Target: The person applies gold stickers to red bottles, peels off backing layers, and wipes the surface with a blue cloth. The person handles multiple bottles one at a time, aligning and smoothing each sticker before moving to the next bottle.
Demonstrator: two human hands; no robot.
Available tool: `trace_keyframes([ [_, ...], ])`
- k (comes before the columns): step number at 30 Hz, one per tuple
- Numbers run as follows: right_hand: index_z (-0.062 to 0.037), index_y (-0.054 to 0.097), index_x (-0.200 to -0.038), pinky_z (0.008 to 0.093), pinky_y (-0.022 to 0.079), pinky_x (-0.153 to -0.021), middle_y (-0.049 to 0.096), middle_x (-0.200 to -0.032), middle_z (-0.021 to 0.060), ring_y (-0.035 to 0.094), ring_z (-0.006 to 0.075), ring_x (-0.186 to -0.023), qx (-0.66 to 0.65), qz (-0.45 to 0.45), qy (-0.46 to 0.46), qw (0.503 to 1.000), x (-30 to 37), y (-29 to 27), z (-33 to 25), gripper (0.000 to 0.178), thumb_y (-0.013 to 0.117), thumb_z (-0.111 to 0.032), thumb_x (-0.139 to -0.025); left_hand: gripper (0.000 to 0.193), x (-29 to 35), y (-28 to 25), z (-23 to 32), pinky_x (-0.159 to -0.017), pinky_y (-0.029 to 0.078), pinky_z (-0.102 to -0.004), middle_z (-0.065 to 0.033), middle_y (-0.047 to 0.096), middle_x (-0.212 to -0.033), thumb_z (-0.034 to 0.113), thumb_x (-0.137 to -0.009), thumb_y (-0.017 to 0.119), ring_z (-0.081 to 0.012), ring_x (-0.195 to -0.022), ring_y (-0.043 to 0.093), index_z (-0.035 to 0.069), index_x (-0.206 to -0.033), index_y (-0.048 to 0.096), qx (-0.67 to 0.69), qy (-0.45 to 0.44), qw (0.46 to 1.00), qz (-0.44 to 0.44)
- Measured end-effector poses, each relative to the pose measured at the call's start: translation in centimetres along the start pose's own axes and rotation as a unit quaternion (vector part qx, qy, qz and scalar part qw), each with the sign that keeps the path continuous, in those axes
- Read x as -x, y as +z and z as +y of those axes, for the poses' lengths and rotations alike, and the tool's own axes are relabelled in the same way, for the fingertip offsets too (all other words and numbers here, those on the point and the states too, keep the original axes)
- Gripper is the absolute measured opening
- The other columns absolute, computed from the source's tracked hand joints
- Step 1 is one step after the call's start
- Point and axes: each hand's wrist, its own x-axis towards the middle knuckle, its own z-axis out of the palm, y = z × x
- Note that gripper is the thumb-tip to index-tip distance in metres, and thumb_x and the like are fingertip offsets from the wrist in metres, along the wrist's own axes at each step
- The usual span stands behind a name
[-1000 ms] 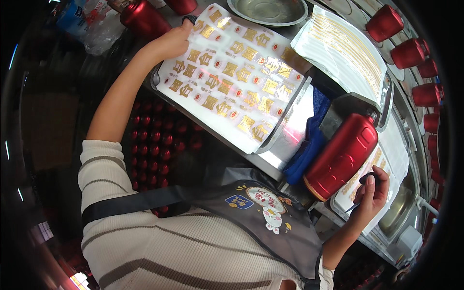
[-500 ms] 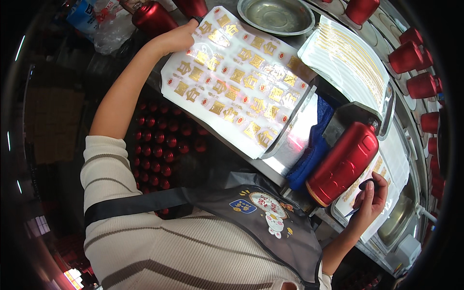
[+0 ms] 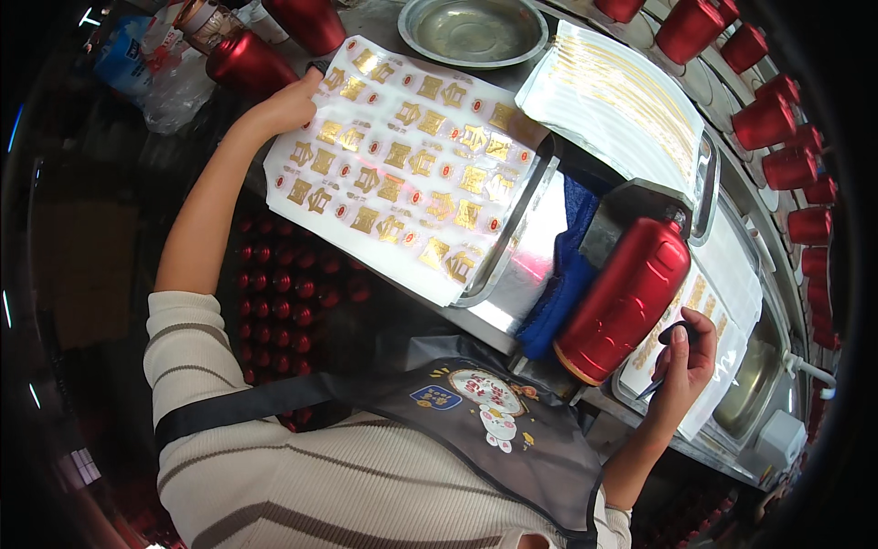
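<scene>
At the upper left, my left hand [image 3: 291, 105] pinches the corner of a white sheet of gold-and-red decals [image 3: 389, 165]; something black covers a fingertip. The sheet lies flat over a metal tray [image 3: 512, 233], part of a stack whose depth I cannot tell. On the right, my right hand [image 3: 684, 366] is closed, with black on a fingertip and a thin dark piece under the fingers that I cannot make out. Just left of it, a glossy red bottle [image 3: 626, 297] lies tilted on a blue cloth [image 3: 555, 284], its neck against a grey metal rest [image 3: 631, 206].
A metal bowl [image 3: 473, 32] stands at the back, beside a tray of gold-striped sheets [image 3: 613, 101]. More decal sheets [image 3: 709, 311] lie beyond my right hand. Red bottles [image 3: 247, 62] stand at the back left, others [image 3: 283, 284] below the table. Red cups [image 3: 764, 122] line the right.
The whole view has shifted, so the table's things appear farther left. My left hand still grips the sheet corner, and my right hand keeps its place beside the bottle.
</scene>
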Motion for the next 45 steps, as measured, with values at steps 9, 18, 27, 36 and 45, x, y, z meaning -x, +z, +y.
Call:
trace_keyframes([
  [9, -0.0018, 0.061, -0.116, 0.0164, 0.028, -0.053, 0.059, -0.080, -0.0002, 0.040, 0.0016, -0.059, 0.003, -0.003, 0.004, 1.000, -0.2, 0.3, 0.2, 0.026, 0.063, -0.012, -0.093, 0.062, -0.2, -0.6, -0.4, -0.090, 0.049, -0.0312, -0.0214, 0.059, -0.122, -0.007, -0.078, 0.039, -0.0247, -0.112, 0.057, -0.003, -0.140, 0.038, 0.045, 0.003, 0.997, -0.069],
  [18, -0.0017, 0.061, -0.114, 0.0171, 0.033, -0.059, 0.058, -0.081, 0.0003, 0.048, 0.0043, -0.068, 0.018, -0.018, 0.016, 1.000, -0.3, 0.7, -0.5, 0.025, 0.064, -0.013, -0.092, 0.046, 1.2, 0.9, 2.0, -0.091, 0.049, -0.0492, -0.0373, 0.059, -0.116, -0.003, -0.084, 0.042, -0.0484, -0.113, 0.059, -0.004, -0.129, 0.040, -0.108, 0.013, 0.993, 0.051],
  [27, -0.0006, 0.061, -0.113, 0.0184, 0.040, -0.067, 0.057, -0.083, -0.0009, 0.051, 0.0058, -0.075, 0.005, -0.013, 0.024, 1.000, -0.7, 0.2, -0.1, 0.023, 0.064, -0.011, -0.093, 0.032, 0.3, 0.1, 4.1, -0.083, 0.053, -0.0428, -0.0226, 0.066, -0.109, -0.003, -0.085, 0.051, -0.0351, -0.099, 0.066, -0.002, -0.117, 0.052, 0.000, 0.113, 0.939, 0.325],
  [36, 0.0010, 0.059, -0.113, 0.0206, 0.045, -0.075, 0.057, -0.088, 0.0004, 0.052, 0.0064, -0.080, -0.019, -0.011, 0.021, 1.000, -0.8, 0.6, -0.9, 0.023, 0.064, -0.008, -0.092, 0.027, -14.7, 1.7, 16.6, -0.072, 0.054, -0.0286, -0.0108, 0.071, -0.100, 0.022, -0.089, 0.069, -0.0154, -0.090, 0.068, 0.002, -0.106, 0.065, 0.165, 0.100, 0.977, 0.084],
  [45, -0.0020, 0.061, -0.114, 0.0167, 0.030, -0.053, 0.057, -0.078, -0.0004, 0.040, 0.0022, -0.057, 0.001, 0.044, 0.035, 0.998, -0.3, -0.7, -0.3, 0.025, 0.065, -0.012, -0.091, 0.028, -14.9, 2.5, 16.9, -0.046, 0.047, -0.0221, -0.0090, 0.068, -0.080, 0.031, -0.095, 0.067, -0.0109, -0.059, 0.061, 0.007, -0.109, 0.063, 0.528, -0.008, 0.778, -0.341],
])
